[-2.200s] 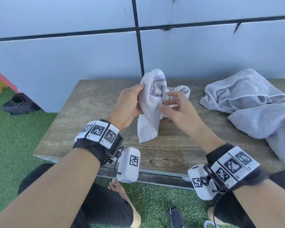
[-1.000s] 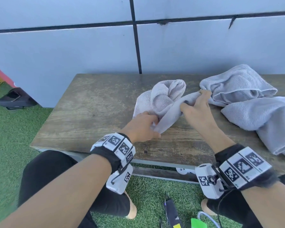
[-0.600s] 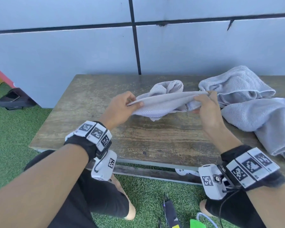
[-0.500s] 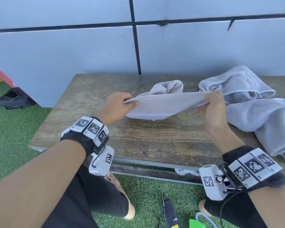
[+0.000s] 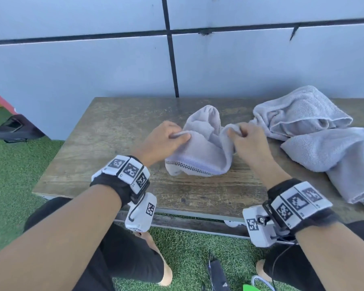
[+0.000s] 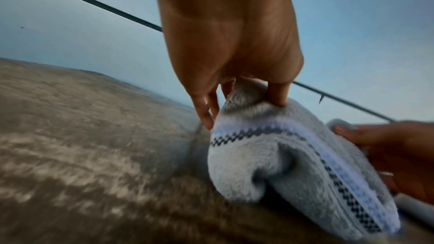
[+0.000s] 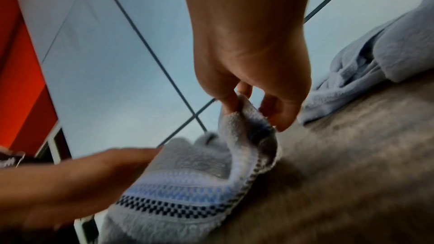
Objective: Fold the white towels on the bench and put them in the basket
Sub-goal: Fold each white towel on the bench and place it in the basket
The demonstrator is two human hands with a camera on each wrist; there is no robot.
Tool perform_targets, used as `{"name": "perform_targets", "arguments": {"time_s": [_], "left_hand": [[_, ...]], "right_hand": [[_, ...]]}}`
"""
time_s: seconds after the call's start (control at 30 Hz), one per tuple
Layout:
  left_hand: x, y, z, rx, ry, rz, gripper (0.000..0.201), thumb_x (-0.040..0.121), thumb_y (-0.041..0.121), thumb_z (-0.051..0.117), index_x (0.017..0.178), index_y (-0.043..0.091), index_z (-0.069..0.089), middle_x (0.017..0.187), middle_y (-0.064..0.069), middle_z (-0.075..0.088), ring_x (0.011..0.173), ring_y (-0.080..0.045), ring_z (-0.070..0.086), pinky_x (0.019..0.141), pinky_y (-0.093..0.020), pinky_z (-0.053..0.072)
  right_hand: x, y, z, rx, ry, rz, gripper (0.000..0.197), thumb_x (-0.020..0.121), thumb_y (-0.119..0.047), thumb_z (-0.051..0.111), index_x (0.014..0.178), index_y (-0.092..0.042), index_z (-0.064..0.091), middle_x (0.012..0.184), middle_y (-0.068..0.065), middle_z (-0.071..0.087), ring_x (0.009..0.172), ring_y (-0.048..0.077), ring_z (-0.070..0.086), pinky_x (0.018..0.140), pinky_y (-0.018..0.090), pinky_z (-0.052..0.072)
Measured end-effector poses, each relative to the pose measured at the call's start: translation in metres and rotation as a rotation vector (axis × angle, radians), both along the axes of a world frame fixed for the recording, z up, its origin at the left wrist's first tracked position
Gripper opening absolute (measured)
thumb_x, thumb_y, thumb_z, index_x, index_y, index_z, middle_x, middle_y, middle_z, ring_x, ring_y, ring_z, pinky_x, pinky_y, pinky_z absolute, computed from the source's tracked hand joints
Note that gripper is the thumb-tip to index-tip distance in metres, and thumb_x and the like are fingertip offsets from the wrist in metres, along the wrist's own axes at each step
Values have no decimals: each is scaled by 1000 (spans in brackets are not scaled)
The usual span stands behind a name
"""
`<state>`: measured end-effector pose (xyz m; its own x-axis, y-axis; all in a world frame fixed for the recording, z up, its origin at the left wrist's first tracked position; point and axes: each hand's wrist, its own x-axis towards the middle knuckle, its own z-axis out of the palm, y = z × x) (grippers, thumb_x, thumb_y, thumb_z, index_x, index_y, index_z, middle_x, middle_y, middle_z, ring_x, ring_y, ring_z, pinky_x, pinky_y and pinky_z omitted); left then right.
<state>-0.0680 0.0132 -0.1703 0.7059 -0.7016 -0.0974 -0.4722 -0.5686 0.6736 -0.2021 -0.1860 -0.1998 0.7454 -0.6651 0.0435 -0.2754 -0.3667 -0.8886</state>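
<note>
White terry towel with a checked border (image 5: pixel 200 152) lies bunched on the weathered wooden bench (image 5: pixel 114 131). Left hand (image 5: pixel 162 141) and right hand (image 5: pixel 248 141) each pinch an edge.

A small towel (image 5: pixel 200 150) lies at the middle of the bench (image 5: pixel 105 148), between the left hand (image 5: pixel 164 141) and right hand (image 5: pixel 250 141). Two larger towels (image 5: pixel 315 131) lie heaped to its right, against the wall (image 5: pixel 93 66) behind.

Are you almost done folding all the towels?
Not yet. Both hands, left hand and right hand, pinch the small towel, which is bunched on the bench, not folded. The two bigger towels lie crumpled at the right. No basket is in view.
</note>
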Motion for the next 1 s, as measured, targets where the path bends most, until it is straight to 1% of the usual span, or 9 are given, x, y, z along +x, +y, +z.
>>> {"name": "perform_targets", "arguments": {"time_s": [0.07,0.13,0.23,0.33,0.53,0.63,0.77,0.87,1.0], "left_hand": [[-4,-1,-7,92,36,-106,37,97,44,59,98,10,75,155,1,37,137,-13,41,103,-29,32],[-11,-3,-13,164,49,-248,37,98,40,60,85,8,74,157,-3,36,144,-17,35,105,-25,29],[-13,-6,-15,129,40,-287,35,99,32,60,68,22,70,122,-9,66,116,-19,59,99,-37,46],[2,-8,1,102,136,-274,43,99,39,60,73,6,71,62,-5,61,59,-11,50,62,-26,42],[55,-46,73,14,23,-199,53,98,43,59,75,-5,59,61,-4,50,50,-8,43,52,-23,32],[93,-79,98,3,-84,-126,54,99,40,59,56,12,40,52,0,36,41,-5,32,46,-22,25],[143,-106,119,37,-298,66,50,101,32,47,56,13,34,60,-5,39,61,-23,39,53,-32,28],[173,-104,127,-43,-453,211,45,103,32,42,62,14,41,74,-12,51,78,-35,54,68,-36,39],[199,-90,133,-2,-502,368,47,104,42,41,64,18,42,88,-19,60,90,-38,60,73,-40,43]], "right_hand": [[2,11,-10,-51,89,106,31,91,-24,58,65,-11,47,58,3,46,57,12,37,53,25,30],[5,23,-16,-106,146,209,33,91,-18,57,62,-11,43,56,4,47,54,11,37,51,23,28],[5,35,-11,-110,139,324,39,93,-6,54,58,-11,37,52,-2,40,49,8,30,48,19,25],[0,35,6,-12,91,335,42,96,-12,57,57,-12,41,50,-3,38,48,8,28,46,17,25],[32,2,60,83,-31,244,40,95,-26,65,69,1,53,61,1,44,59,12,37,55,27,31],[89,-32,91,50,-8,227,35,96,-27,63,65,-12,53,63,-1,46,58,10,40,53,23,34],[145,-82,120,176,-59,108,19,96,-24,59,78,-18,61,68,0,52,66,17,50,65,36,49],[155,-107,137,9,-64,-89,18,93,-32,60,77,-24,65,72,-3,54,68,17,47,64,29,40],[158,-130,144,-48,-68,-190,19,92,-35,63,85,-19,71,76,4,56,59,20,49,58,31,50]]}}
